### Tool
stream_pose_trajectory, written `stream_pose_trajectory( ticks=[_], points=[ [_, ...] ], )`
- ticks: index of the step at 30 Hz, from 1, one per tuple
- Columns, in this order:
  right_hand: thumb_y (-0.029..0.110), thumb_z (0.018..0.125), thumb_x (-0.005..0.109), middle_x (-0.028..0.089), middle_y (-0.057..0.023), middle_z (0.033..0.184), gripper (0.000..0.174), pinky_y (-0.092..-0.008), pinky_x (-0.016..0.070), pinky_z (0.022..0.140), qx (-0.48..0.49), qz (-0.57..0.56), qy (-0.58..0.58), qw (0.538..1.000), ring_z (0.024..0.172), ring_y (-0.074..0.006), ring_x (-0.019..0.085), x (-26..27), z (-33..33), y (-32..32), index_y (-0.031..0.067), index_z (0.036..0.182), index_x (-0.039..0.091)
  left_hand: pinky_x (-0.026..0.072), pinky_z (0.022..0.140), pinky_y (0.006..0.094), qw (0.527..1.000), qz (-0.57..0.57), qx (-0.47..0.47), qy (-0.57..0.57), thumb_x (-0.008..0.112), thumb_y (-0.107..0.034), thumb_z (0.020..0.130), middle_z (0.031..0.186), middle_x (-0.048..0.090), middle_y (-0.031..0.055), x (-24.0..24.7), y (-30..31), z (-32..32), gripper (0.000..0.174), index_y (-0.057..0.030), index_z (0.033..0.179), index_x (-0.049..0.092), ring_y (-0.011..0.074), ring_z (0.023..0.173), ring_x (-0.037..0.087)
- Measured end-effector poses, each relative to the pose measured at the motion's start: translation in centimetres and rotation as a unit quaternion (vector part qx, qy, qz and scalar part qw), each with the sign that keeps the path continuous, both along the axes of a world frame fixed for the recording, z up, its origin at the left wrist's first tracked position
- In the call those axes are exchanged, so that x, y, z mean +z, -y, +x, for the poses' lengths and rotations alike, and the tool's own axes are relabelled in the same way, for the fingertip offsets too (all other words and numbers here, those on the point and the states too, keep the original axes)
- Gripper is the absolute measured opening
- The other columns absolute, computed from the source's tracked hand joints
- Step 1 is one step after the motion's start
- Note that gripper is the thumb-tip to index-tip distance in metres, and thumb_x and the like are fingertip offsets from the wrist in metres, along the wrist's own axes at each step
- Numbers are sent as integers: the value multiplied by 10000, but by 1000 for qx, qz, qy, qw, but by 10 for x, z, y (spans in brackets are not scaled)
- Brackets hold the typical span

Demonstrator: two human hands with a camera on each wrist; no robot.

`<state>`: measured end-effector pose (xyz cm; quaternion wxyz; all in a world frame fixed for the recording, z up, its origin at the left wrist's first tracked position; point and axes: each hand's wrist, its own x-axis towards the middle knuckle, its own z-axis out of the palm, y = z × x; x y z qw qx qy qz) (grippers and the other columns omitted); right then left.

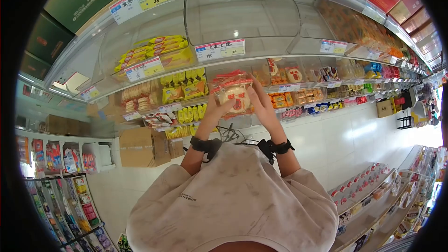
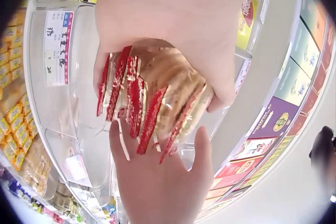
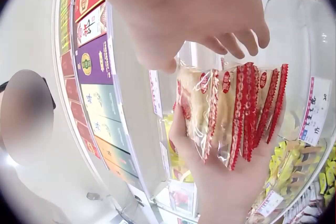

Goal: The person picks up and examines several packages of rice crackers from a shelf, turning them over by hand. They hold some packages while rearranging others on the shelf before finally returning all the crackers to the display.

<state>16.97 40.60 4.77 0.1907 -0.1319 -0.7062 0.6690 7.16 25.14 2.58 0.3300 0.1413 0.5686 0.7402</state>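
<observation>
Both hands hold up a bunch of clear snack packets (image 1: 232, 94) with red crimped edges and pale round cakes inside, in front of the shop shelves. My left hand (image 1: 217, 110) grips the bunch from the left and below, thumb across the front. My right hand (image 1: 259, 101) cups its right side. In the left wrist view the left hand (image 2: 173, 19) curls round the packets (image 2: 152, 95) while the right hand (image 2: 163, 182) lies against them from below. In the right wrist view the right hand (image 3: 194, 8) curls over the packets (image 3: 231, 108), with the left hand (image 3: 226, 182) under them.
Curved clear plastic bins (image 1: 242, 18) line the shelves, with price tags (image 1: 220, 49) on their fronts. Yellow packets (image 1: 184, 88) fill bins to the left, and other sweets (image 1: 298, 95) fill those to the right. Cardboard boxes (image 1: 142, 147) stand on the floor at left. Low display shelves (image 1: 373, 191) stand at right.
</observation>
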Motion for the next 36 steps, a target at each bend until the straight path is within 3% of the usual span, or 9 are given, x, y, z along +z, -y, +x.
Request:
stream_pose_trajectory(
  ticks=[4, 10, 13, 17, 19, 22, 28, 34, 36],
  points=[
    [311, 1045, 555, 457, -210, 1504, 601, -340, 288, 1164, 52, -55, -38, 996, 1396, -240, 421, 15, 3, 5, -16, 1517, 379, 507, 1000, 350, 991, -4, -57, -118, 782, -88, 838, 1298, 592, 116, -2, -6, 4, 718, -9, 1420, 369, 184, 1175, 596],
    [281, 1068, 503, 470, -149, 1506, 547, -355, 278, 1178, 37, -20, -45, 998, 1403, -208, 406, 1, -1, 4, 7, 1524, 376, 508, 992, 339, 989, 3, -53, -138, 798, -71, 811, 1308, 582, 105, -13, -10, 5, 737, -6, 1417, 384, 184, 1184, 589],
    [274, 1057, 527, 383, -185, 1564, 575, -367, 261, 1186, 54, -73, -32, 995, 1447, -247, 360, -1, -1, 3, -7, 1526, 351, 510, 989, 341, 992, -5, -39, -122, 799, -111, 832, 1303, 582, 110, -11, -10, 6, 721, -6, 1415, 387, 189, 1186, 588],
    [252, 994, 634, 321, -164, 1608, 711, -392, 287, 1186, 80, -41, -57, 994, 1457, -278, 360, 6, 6, -10, 30, 1567, 277, 515, 989, 352, 999, -39, -9, -30, 768, -173, 885, 1307, 581, 128, 9, -6, 7, 682, -3, 1421, 383, 208, 1188, 595],
    [234, 933, 722, 291, -156, 1626, 820, -412, 306, 1185, 108, 21, -74, 991, 1465, -295, 355, 3, 12, -15, 43, 1579, 253, 525, 978, 345, 998, 18, 31, 52, 763, -179, 897, 1309, 572, 134, -8, -4, 1, 678, 15, 1415, 371, 200, 1171, 605],
    [172, 819, 826, 312, -153, 1619, 966, -420, 356, 1167, 112, 161, -68, 978, 1457, -330, 375, 22, 20, -10, 60, 1584, 246, 527, 979, 342, 989, 93, 27, 111, 740, -196, 922, 1310, 565, 141, -18, -1, -8, 647, 26, 1405, 372, 197, 1173, 604],
    [-28, 736, 794, 485, -179, 1488, 964, -394, 449, 1079, 74, 231, -36, 969, 1322, -369, 503, 11, 21, -7, 115, 1567, 327, 527, 986, 346, 992, 74, -20, 96, 709, -162, 939, 1333, 554, 147, -4, 0, -2, 596, 24, 1405, 388, 200, 1198, 597],
    [-90, 710, 736, 501, -179, 1467, 951, -401, 427, 1094, 92, 272, -67, 955, 1304, -368, 510, 6, 23, -16, 132, 1557, 365, 566, 941, 340, 992, 64, -48, 97, 704, -130, 934, 1316, 575, 162, -3, 5, -2, 597, 37, 1407, 381, 203, 1166, 628],
    [-73, 735, 736, 451, -162, 1529, 934, -419, 386, 1133, 121, 224, -57, 965, 1400, -332, 430, 15, 26, -15, 99, 1564, 342, 572, 929, 335, 992, 69, -44, 95, 707, -125, 930, 1298, 590, 162, -11, 5, -3, 594, 40, 1401, 385, 201, 1156, 635]
  ],
)
